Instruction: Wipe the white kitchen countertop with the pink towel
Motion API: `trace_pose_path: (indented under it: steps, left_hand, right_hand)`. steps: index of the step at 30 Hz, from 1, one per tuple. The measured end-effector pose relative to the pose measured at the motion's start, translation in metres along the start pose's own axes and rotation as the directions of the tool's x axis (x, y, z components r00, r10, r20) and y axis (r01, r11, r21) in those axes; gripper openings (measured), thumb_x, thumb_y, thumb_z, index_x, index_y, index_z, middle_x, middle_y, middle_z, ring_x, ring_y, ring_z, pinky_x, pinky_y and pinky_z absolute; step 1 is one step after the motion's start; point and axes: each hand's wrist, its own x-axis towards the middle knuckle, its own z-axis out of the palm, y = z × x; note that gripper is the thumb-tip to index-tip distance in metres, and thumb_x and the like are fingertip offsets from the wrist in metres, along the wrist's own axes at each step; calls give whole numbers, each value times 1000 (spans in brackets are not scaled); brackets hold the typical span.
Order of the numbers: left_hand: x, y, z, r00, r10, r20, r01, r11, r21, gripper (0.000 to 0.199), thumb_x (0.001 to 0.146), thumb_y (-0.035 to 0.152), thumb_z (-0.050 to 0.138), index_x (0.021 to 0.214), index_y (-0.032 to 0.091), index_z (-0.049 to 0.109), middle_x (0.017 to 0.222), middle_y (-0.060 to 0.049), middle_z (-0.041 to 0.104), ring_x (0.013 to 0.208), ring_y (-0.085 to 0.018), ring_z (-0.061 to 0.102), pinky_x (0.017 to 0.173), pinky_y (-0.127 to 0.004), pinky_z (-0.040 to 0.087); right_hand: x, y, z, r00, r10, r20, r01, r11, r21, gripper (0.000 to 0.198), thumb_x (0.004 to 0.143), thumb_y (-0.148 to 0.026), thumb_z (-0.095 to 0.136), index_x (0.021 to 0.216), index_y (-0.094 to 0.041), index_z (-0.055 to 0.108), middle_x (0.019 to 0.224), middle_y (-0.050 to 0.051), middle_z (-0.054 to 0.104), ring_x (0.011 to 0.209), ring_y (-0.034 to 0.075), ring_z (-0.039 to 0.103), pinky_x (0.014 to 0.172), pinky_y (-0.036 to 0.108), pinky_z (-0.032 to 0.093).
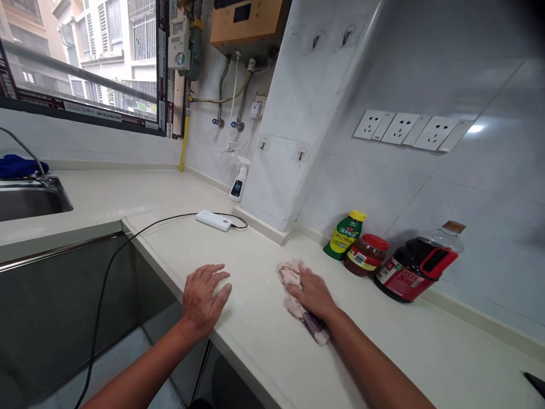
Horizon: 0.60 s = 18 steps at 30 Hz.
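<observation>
My right hand (314, 292) presses a crumpled pinkish cloth (293, 274) with a dark purple patch onto the white countertop (255, 318). Its fingers lie over the cloth, and part of the cloth sticks out below the palm. Near the counter's front edge, my left hand (204, 298) hovers or rests lightly with fingers apart, holding nothing. To the right of the cloth stand a green bottle with a yellow cap (346, 234), a jar with a red lid (366, 254) and a large bottle of dark liquid (419, 264) with a red handle.
A white power bank (214, 220) lies on the counter, its black cable (111, 258) hanging over the front edge. A spray bottle (239, 179) stands by the wall column (272, 187). The sink (34, 199) is at far left. A dark object (534, 382) lies at far right.
</observation>
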Motion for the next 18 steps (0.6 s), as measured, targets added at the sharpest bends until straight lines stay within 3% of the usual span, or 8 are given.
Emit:
trace_pose_path:
  steps: [5,10,12,14,16,18]
  left_hand:
    - [1,0,0,998,-45,36,46,999,0,34,101,41,43,106,22,70,121,-9,72,115,-26,61,94,-45,44]
    - [2,2,1,993,-80,87,78,996,31,37,102,42,41,102,21,72,116,-9,74,113,-27,62,93,-45,43]
    - [3,2,1,989,-93,111,88,995,53,38,102,42,40,99,22,72,115,-9,74,112,-27,62,92,-44,44]
    - [3,2,0,987,-99,123,91,994,68,39,102,44,40,98,22,73,115,-8,75,111,-28,63,90,-44,44]
    - [4,2,0,987,-98,131,89,993,72,39,102,44,41,97,23,73,114,-8,75,110,-28,63,88,-43,44]
    - [4,3,0,986,-91,140,82,994,70,38,101,44,42,95,23,73,112,-7,76,109,-27,64,86,-43,44]
  right_hand:
    - [-20,-54,11,975,-205,85,199,978,69,54,95,-50,64,140,-22,52,152,11,44,137,34,45,114,63,37]
    - [-92,-73,1,919,-349,181,329,935,135,58,95,-51,60,148,-30,47,166,8,27,151,34,24,122,61,24]
    - [-130,-64,2,907,-392,153,375,918,130,57,96,-48,55,150,-32,45,167,7,23,153,34,19,123,63,24]
    - [-170,-41,10,908,-414,63,410,910,65,62,94,-50,54,152,-32,42,165,9,24,152,37,22,117,67,33]
    - [-212,-4,26,905,-423,-31,421,905,-54,73,88,-56,59,155,-35,36,161,12,32,144,43,36,104,68,49]
    - [-256,40,43,900,-420,-114,396,899,-186,85,83,-58,64,158,-42,26,148,13,51,124,44,58,79,60,62]
